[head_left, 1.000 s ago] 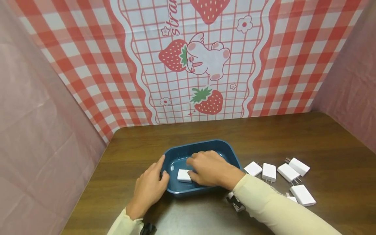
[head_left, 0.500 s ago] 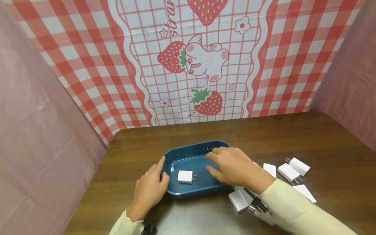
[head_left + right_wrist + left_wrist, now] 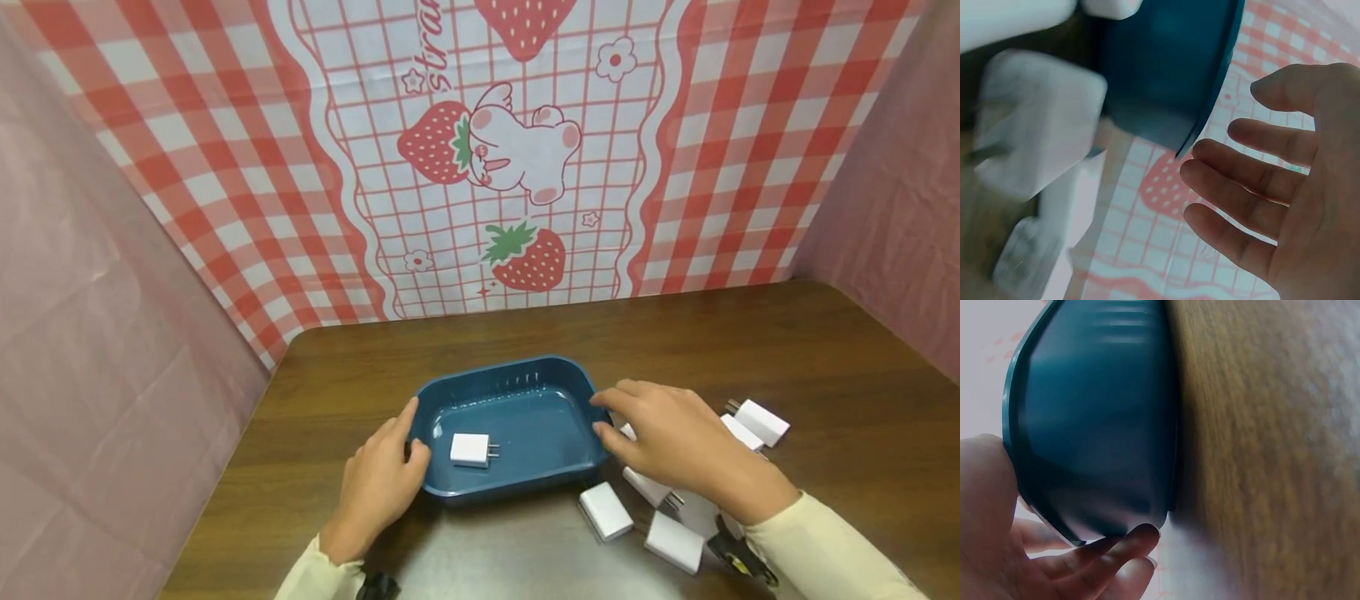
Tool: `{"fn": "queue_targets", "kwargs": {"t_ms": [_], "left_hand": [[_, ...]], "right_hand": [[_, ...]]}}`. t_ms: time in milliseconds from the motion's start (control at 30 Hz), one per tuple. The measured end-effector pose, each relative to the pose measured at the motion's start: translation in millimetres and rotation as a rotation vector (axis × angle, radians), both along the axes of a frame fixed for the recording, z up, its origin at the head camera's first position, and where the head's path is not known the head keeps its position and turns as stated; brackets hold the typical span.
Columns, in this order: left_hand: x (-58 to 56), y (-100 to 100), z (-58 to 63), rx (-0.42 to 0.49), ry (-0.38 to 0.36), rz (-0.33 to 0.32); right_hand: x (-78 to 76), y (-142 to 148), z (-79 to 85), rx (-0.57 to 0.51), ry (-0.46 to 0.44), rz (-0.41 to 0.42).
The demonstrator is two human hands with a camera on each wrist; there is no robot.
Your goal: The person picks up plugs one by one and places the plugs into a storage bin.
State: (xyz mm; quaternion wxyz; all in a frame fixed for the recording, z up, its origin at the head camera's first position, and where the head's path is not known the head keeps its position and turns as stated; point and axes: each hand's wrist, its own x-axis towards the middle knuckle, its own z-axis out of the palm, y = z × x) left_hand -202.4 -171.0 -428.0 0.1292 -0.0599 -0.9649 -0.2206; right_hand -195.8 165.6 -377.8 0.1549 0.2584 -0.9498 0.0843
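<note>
A white plug-in wall charger [image 3: 469,450] lies in the left part of a dark blue tray [image 3: 536,433], its prongs pointing right. At the tray's left end my left hand [image 3: 378,482] holds on, thumb by the near rim. In the left wrist view the fingers [image 3: 1125,550] curl against the outside of the tray's wall [image 3: 1091,400]. My right hand [image 3: 671,437] hovers over the right end of the tray and the loose chargers, with nothing in it. Its fingers are loosely bent and spread, as the right wrist view shows the hand [image 3: 1297,169].
More white chargers lie right of the tray: one [image 3: 606,512] near its front corner, another [image 3: 675,542] closer to me, one [image 3: 651,487] partly under my right hand, and one [image 3: 762,422] farther right. A checked strawberry cloth [image 3: 495,167] hangs behind the wooden table [image 3: 360,358].
My right hand has let go of the charger in the tray and moved right, out over the tray's right end. The left hand stays at the tray.
</note>
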Motion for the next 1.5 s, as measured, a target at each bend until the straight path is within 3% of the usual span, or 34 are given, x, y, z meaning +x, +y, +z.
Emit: {"fn": "queue_targets", "kwargs": {"t_ms": [167,667,1133,1367,1500], "left_hand": [[1.6,0.1,-1.3,0.011,-0.007,0.0],[1.7,3.7,-5.5,0.043,-0.03,-0.009],[-8.7,2.6,1.4,0.028,0.002,-0.045],[-5.7,-0.8,-1.0,0.024,0.006,-0.042],[-2.9,-1.4,-1.3,0.029,-0.019,-0.028]], "right_hand": [[12.2,15.5,-5.1,-0.013,-0.072,-0.074],[39.4,63.3,-12.3,-0.073,-0.046,-0.209],[37.2,117.0,-14.8,-0.14,-0.088,-0.351],[31.3,135.3,-22.6,-0.127,-0.1,-0.402],[29.2,142.4,-25.6,-0.12,-0.151,-0.447]]}}
